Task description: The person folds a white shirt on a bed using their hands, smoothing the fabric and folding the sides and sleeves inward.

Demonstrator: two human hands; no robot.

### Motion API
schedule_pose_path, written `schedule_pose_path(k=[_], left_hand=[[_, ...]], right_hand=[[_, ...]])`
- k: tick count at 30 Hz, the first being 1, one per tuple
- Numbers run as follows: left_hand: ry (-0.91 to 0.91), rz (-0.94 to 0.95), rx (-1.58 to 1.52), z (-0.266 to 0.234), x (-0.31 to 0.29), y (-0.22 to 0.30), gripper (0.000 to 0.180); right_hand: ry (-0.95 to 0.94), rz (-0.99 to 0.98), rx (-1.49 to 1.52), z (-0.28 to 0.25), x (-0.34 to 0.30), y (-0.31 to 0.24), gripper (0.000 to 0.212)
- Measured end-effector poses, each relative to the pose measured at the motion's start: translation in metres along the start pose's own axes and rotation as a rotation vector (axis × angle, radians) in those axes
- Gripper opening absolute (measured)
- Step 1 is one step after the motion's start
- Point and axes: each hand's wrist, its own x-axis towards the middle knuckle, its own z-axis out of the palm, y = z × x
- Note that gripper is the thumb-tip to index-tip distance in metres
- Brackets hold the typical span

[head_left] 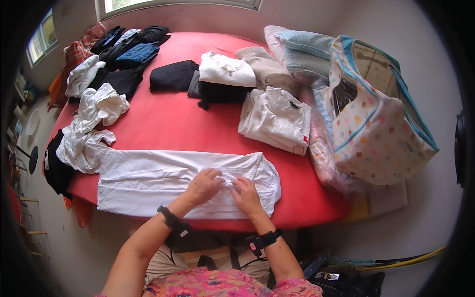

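A long white garment (pixel 148 178) lies flat along the near edge of the red-covered bed, folded into a wide strip with a rounded, creased right end. Over its right half, my left hand (pixel 205 185) rests with bent fingers gathered on the cloth. My right hand (pixel 246 195) is close beside it, fingertips and thumb pinching the fabric. Small wrinkles run between the two hands. Whether the garment is a shirt or something else, I cannot tell. Each of my wrists wears a black strap.
Crumpled white clothes (pixel 101 106) heap at the left. Dark folded clothes (pixel 173 75) lie further back, beside a white knit top (pixel 226 68). Folded white shirts (pixel 277 119) sit right of centre. A dotted storage bag (pixel 371 133) stands open at the bed's (pixel 173 123) right edge, near stacked pillows (pixel 304 47).
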Motion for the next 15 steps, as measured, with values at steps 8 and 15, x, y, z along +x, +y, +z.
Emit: schedule_pose_path(k=[8,15], left_hand=[[-0.096,0.01,0.0,0.041,0.023,0.018,0.023],[0.064,-0.156,-0.318,0.063,0.018,0.008,0.025]], right_hand=[[0.349,0.192,0.122,-0.025,0.022,0.06,0.02],[0.351,0.189,0.108,-0.017,0.048,0.102,0.023]])
